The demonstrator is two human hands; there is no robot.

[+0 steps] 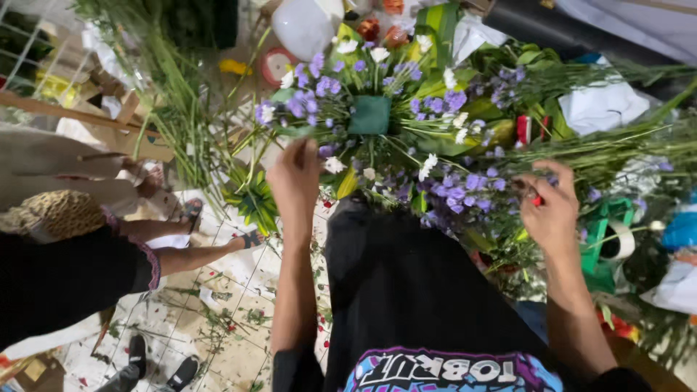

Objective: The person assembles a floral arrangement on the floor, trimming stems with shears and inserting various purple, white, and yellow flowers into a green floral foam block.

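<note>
Left hand [294,174] pinched shut on a stem at the near edge of the flower arrangement [385,123] | right hand [549,207] closed on a red-handled tool | advice: steady the green foam block [370,115] beyond the left hand, seat stems firmly.

You see an evenly lit scene under soft, diffuse overhead light, moderately bright, with no hard shadows. The white vessel [305,25] at the top shows mild glare, and white paper [601,107] on the right is near overexposed. Your black shirt [406,290] loses detail in darkness. Both hands [294,178] appear slightly motion-blurred. Wide-angle distortion bends the edges, where the stems [174,109] and the floor [218,319] soften.
</note>
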